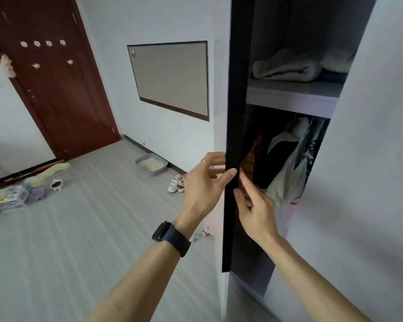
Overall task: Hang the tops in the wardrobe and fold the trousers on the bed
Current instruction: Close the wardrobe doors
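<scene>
1. Left hand (203, 182) grips the black edge of the wardrobe door (235, 112): thumb lies across the edge, the other fingers curl onto its outer side.
2. Right hand (254, 205) is flat against the inner side of the same edge, just below the left thumb. Fingers are straight and pointing up, thumb touching the edge, nothing held.
3. We see a dark watch (170, 238) on the left wrist and a thin ring (204, 161) on one left finger.
4. We read the door as partly open, seen edge-on. The wardrobe (293, 98) interior shows between it and a white panel on the right.
5. Tops (286, 173) hang in the lower compartment, packed close: dark, pale grey and patterned pieces. A brown checked garment (251, 156) hangs nearest the door, just beside the right fingertips.
6. On the shelf above lies a folded grey cloth (289, 68).
7. Left of the wardrobe, on the white wall, we see a framed board (170, 77). Further left is a dark red door (51, 89) with small stickers.
8. On the grey floor (79, 228): a litter tray (151, 166) against the wall, a pair of white shoes (176, 184) near it, a small bowl (57, 184) and a clear plastic box (12, 197) far left.
</scene>
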Demonstrator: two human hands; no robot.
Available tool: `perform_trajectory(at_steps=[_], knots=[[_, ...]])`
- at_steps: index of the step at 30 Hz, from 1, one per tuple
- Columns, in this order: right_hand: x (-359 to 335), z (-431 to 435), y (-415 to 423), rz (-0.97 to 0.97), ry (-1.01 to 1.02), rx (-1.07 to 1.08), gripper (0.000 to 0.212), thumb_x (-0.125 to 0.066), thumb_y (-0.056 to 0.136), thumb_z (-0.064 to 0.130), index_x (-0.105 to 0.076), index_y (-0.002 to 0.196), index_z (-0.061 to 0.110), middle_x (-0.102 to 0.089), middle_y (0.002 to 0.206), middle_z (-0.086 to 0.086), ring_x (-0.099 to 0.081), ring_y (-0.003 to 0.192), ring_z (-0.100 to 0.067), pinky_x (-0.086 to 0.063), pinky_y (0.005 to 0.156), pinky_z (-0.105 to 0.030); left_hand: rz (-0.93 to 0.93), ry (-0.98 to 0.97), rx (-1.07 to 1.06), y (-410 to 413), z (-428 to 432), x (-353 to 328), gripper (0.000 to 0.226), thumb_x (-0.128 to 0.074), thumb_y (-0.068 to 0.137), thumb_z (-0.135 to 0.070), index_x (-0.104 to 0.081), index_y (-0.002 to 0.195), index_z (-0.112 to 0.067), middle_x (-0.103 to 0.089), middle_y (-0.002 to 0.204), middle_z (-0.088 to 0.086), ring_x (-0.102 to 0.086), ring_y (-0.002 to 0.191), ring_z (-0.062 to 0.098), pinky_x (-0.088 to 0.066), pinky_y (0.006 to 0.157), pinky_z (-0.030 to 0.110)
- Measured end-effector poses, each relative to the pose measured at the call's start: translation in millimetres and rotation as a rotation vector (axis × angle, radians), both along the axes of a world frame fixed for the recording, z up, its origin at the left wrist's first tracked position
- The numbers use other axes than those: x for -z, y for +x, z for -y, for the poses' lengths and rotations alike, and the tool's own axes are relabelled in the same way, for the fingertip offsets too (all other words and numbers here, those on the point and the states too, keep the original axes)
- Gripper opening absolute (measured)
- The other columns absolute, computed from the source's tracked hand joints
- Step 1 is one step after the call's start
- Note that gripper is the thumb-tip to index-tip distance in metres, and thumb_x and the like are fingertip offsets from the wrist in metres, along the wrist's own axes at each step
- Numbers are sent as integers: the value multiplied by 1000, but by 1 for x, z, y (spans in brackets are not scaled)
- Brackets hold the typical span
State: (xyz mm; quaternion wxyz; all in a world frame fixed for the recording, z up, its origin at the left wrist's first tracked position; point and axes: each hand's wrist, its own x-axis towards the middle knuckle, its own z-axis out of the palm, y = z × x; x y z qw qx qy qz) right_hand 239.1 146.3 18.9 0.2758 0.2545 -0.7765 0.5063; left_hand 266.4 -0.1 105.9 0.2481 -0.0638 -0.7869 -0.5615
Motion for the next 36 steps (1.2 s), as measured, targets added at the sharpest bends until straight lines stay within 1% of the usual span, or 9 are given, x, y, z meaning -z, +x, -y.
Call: perform_trajectory(at_steps=[3, 8, 12, 17, 22, 25, 28, 32, 36], knots=[[-2, -27, 1, 86, 2, 47, 56, -53, 101, 38, -31, 149, 58, -59, 117, 39, -68, 98, -5, -59, 80, -23, -29, -156, -65, -14, -34, 6, 35, -73, 89, -45, -58, 121, -43, -61, 130, -24, -53, 113, -14, -49, 95, 17], [-5, -65, -5, 188, -57, 95, 56, -54, 98, 43, -35, 149, 55, -65, 120, 30, -68, 103, 1, -55, 88, -17, -94, -322, 10, -41, -75, 6, 32, -69, 92, -45, -57, 120, -35, -42, 153, -15, -37, 132, -7, -25, 94, -6], [-10, -91, -19, 246, -62, 141, 56, -63, 100, 26, -43, 142, 57, -68, 117, 28, -67, 102, 6, -52, 90, -14, -97, -421, 26, -62, -98, 2, 32, -66, 93, -47, -56, 119, -31, -31, 159, -9, -50, 123, 7, -42, 94, 20], [-22, -136, -26, 239, 75, 314, 38, -62, 100, 28, -58, 133, 44, -64, 119, 25, -62, 106, 4, -56, 91, -30, -103, -468, 51, -77, -121, 11, 23, -61, 95, -49, -56, 108, -30, -15, 164, -6, -58, 124, 25, -45, 89, 25], [-66, -188, -49, -191, 287, 700, 36, -51, 96, 31, -67, 127, 21, -53, 143, -1, -46, 131, -24, -46, 106, -43, -181, -561, 30, -95, -132, 25, 24, -55, 95, -50, -60, 108, -30, -4, 168, -5, -44, 138, 33, -50, 102, 42], [-102, -214, -73, -389, 431, 852, 44, -51, 93, 34, -60, 135, 23, -35, 159, -4, -31, 147, -27, -32, 117, -46, -180, -534, -15, -104, -151, 26, 20, -61, 95, -43, -62, 105, -26, -6, 168, 0, -43, 138, 35, -48, 104, 42], [-125, -228, -96, -460, 644, 1006, 59, -53, 91, 39, -46, 149, 28, -16, 168, -7, -13, 155, -31, -14, 122, -58, -161, -583, -62, -114, -166, 25, 23, -60, 97, -44, -63, 105, -23, -11, 167, 8, -40, 139, 36, -41, 109, 56], [-130, -239, -117, -413, 809, 1109, 74, -51, 92, 49, -24, 160, 34, 0, 170, -6, 0, 157, -29, 7, 121, -60, -90, -633, -65, -130, -183, 21, 25, -56, 99, -45, -62, 106, -22, -4, 166, 11, -5, 154, 36, -15, 117, 69], [-128, -246, -125, -433, 839, 1105, 75, -45, 95, 52, -14, 161, 37, 2, 171, -4, 1, 157, -26, 8, 121, -58, -94, -577, -51, -143, -202, 16, 16, -59, 96, -33, -57, 97, -17, 2, 162, 10, -20, 147, 47, -33, 107, 64]])
